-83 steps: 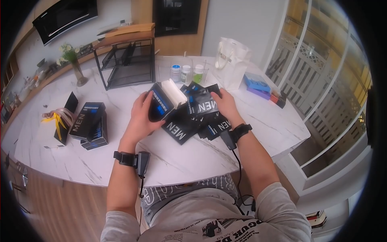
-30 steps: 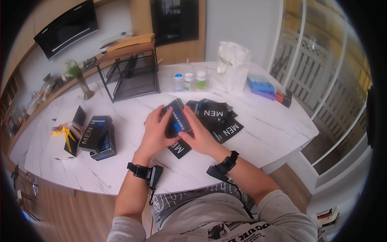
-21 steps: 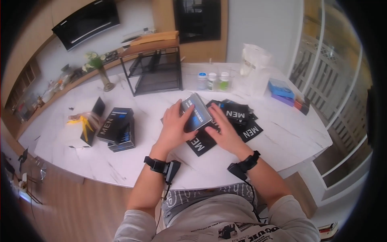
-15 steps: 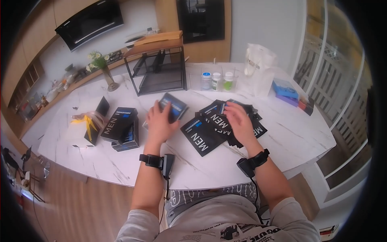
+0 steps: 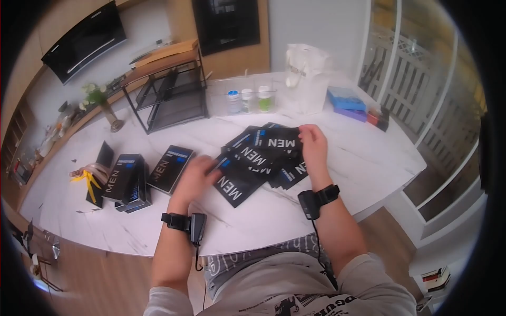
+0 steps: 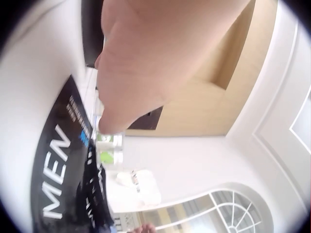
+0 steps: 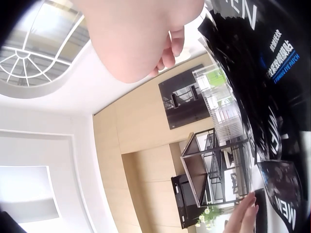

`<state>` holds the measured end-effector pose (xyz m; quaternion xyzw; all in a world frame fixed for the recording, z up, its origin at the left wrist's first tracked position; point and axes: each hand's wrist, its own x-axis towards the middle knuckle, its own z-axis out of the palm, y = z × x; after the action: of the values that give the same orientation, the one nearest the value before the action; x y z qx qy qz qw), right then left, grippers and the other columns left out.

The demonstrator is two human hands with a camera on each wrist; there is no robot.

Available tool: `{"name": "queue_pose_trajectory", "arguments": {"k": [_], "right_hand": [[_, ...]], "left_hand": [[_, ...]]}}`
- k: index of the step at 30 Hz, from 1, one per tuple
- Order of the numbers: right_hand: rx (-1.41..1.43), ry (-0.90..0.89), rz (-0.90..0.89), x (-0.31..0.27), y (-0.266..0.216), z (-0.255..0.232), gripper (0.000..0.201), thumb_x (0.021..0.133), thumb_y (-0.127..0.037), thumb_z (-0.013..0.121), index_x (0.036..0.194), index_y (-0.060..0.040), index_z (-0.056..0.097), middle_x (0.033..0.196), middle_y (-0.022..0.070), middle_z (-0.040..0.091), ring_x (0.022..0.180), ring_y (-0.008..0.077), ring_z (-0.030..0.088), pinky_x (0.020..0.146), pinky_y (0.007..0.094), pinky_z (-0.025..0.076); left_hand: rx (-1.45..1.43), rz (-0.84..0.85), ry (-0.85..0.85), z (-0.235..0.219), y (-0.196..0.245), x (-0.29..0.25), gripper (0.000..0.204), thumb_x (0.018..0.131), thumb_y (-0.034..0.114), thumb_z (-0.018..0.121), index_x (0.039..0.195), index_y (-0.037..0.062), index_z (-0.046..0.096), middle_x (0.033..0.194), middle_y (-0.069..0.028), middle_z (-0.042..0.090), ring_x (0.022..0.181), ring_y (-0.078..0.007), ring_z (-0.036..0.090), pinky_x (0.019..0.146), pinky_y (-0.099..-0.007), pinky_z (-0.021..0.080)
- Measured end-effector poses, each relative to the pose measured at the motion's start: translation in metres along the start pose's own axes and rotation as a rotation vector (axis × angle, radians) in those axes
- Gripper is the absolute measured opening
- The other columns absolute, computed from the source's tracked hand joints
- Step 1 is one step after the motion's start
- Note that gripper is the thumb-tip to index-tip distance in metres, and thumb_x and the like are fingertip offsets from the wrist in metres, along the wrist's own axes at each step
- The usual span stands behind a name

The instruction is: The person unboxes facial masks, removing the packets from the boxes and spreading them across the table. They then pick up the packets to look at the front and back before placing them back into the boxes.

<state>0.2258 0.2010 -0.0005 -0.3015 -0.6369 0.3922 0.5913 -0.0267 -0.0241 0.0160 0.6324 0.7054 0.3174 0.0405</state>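
In the head view my left hand [image 5: 194, 179], blurred, hovers with loose fingers at the left edge of a pile of black eye patch sachets [image 5: 234, 187]. Its fingers [image 7: 243, 213] look fairly straight in the right wrist view. At the pile's far right corner my right hand [image 5: 314, 150] pinches the edge of a sachet [image 5: 282, 142]; the other fingers are curled, and the thumb is hidden in the right wrist view. Left of my left hand lies a closed black MEN box [image 5: 171, 169]. Another such box [image 5: 125, 176] rests on a further one beside it.
At the far left is a black and white box [image 5: 100, 179] with a yellow ribbon. Behind stand a black mesh rack [image 5: 168, 100], a clear organizer with bottles [image 5: 233, 101] and a white paper bag [image 5: 308, 79]. Blue and purple boxes [image 5: 345, 102] lie at right.
Both hands closed the opened box's flap end; my left hand then set it down beside the other boxes and came back toward the sachets. My right hand moved onto the pile's far corner.
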Motion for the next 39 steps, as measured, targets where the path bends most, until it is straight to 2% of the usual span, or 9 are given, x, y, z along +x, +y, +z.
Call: {"name": "queue_pose_trajectory", "arguments": {"k": [6, 10, 14, 19, 22, 30, 33, 36, 39], "right_hand": [[-0.513, -0.271, -0.522, -0.016, -0.010, 0.018, 0.033, 0.087, -0.026, 0.069, 0.116, -0.0108, 0.066, 0.127, 0.0145, 0.058, 0.128, 0.0360, 0.046, 0.108, 0.0515, 0.033], [-0.977, -0.630, -0.244, -0.035, -0.027, 0.027, 0.060, 0.086, -0.047, 0.067, 0.136, -0.0162, 0.056, 0.145, 0.0140, 0.047, 0.141, 0.0385, 0.033, 0.114, 0.0620, 0.020], [-0.941, -0.703, -0.107, -0.027, -0.012, 0.026, 0.057, 0.089, -0.046, 0.063, 0.137, -0.0155, 0.054, 0.143, 0.0101, 0.050, 0.135, 0.0327, 0.042, 0.110, 0.0623, 0.028], [-0.847, -0.463, -0.277, -0.029, -0.013, 0.030, 0.022, 0.094, -0.020, 0.054, 0.102, -0.0088, 0.071, 0.102, 0.0093, 0.071, 0.093, 0.0313, 0.067, 0.080, 0.0438, 0.054], [-0.810, -0.423, -0.273, -0.027, -0.003, 0.031, 0.022, 0.094, -0.021, 0.055, 0.104, -0.0084, 0.070, 0.103, 0.0095, 0.071, 0.095, 0.0314, 0.067, 0.082, 0.0447, 0.053], [-0.555, -0.260, -0.483, -0.029, -0.012, 0.029, 0.016, 0.089, -0.013, 0.064, 0.101, -0.0035, 0.069, 0.108, 0.0127, 0.068, 0.102, 0.0329, 0.063, 0.089, 0.0404, 0.050], [-0.142, -0.374, -0.250, -0.039, -0.044, 0.038, 0.034, 0.084, -0.012, 0.073, 0.114, -0.0009, 0.065, 0.114, 0.0147, 0.066, 0.116, 0.0327, 0.058, 0.101, 0.0387, 0.045], [-0.102, -0.435, -0.413, -0.057, -0.073, 0.054, 0.056, 0.082, -0.019, 0.077, 0.131, -0.0022, 0.055, 0.118, 0.0150, 0.065, 0.118, 0.0297, 0.059, 0.102, 0.0366, 0.045], [0.019, -0.698, -0.198, -0.070, -0.069, 0.064, 0.062, 0.081, -0.024, 0.080, 0.131, 0.0001, 0.053, 0.114, 0.0149, 0.067, 0.103, 0.0238, 0.066, 0.093, 0.0330, 0.050]], "left_hand": [[0.226, 0.161, -0.372, 0.035, 0.022, -0.010, 0.095, 0.062, 0.064, 0.080, 0.143, 0.0229, 0.050, 0.156, -0.0183, 0.030, 0.147, -0.0432, 0.018, 0.113, -0.0657, 0.018], [0.243, 0.024, -0.283, 0.032, 0.014, -0.011, 0.080, 0.076, 0.052, 0.073, 0.143, 0.0169, 0.049, 0.155, -0.0217, 0.030, 0.146, -0.0408, 0.025, 0.116, -0.0598, 0.019], [0.183, -0.001, -0.218, 0.031, 0.007, -0.008, 0.068, 0.080, 0.031, 0.067, 0.140, 0.0038, 0.050, 0.150, -0.0240, 0.038, 0.141, -0.0393, 0.034, 0.115, -0.0550, 0.027], [0.175, 0.156, 0.040, 0.028, 0.013, -0.002, 0.024, 0.084, 0.006, 0.057, 0.105, -0.0030, 0.065, 0.088, -0.0236, 0.067, 0.083, -0.0399, 0.065, 0.076, -0.0455, 0.053], [0.201, 0.042, 0.053, 0.023, 0.014, -0.003, 0.017, 0.085, 0.005, 0.058, 0.099, -0.0020, 0.066, 0.088, -0.0225, 0.067, 0.083, -0.0392, 0.066, 0.074, -0.0460, 0.053], [-0.058, -0.070, 0.758, -0.015, 0.004, 0.002, 0.011, 0.092, 0.010, 0.065, 0.098, 0.0015, 0.065, 0.085, -0.0160, 0.068, 0.073, -0.0308, 0.066, 0.068, -0.0352, 0.051], [-0.525, -0.183, 0.785, -0.027, 0.003, 0.001, 0.014, 0.093, 0.010, 0.067, 0.097, -0.0022, 0.065, 0.085, -0.0049, 0.067, 0.078, -0.0095, 0.059, 0.070, -0.0237, 0.046], [-0.780, -0.169, 0.638, -0.023, 0.006, 0.002, 0.010, 0.093, 0.010, 0.068, 0.094, 0.0006, 0.064, 0.083, 0.0014, 0.065, 0.074, -0.0026, 0.055, 0.066, -0.0185, 0.042], [-0.937, -0.149, 0.484, -0.011, 0.019, 0.005, 0.006, 0.094, 0.007, 0.067, 0.094, 0.0016, 0.065, 0.084, 0.0023, 0.065, 0.072, -0.0033, 0.055, 0.067, -0.0184, 0.043]]}}
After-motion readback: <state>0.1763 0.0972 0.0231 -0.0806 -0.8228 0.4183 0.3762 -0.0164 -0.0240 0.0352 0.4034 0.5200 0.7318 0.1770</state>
